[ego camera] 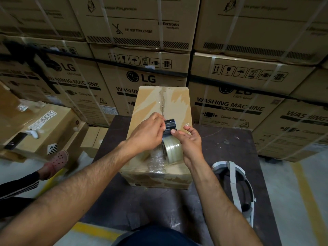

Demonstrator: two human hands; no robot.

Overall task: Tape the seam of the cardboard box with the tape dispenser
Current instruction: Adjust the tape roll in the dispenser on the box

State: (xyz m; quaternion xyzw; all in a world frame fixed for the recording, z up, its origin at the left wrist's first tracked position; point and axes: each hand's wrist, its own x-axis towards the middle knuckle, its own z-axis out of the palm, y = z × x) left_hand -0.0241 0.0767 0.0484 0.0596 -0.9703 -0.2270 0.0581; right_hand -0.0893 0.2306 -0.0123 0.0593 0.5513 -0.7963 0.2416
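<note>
While the black plastic tape dispenser is held over the seam of the brown cardboard box, our left hand pinching its head and our right hand curled round its clear roll, we judge it light, rigid, best held by the frame.

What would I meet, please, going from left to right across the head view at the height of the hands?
Black phone, pink clog, left hand, tape dispenser, right hand, white headset.
</note>
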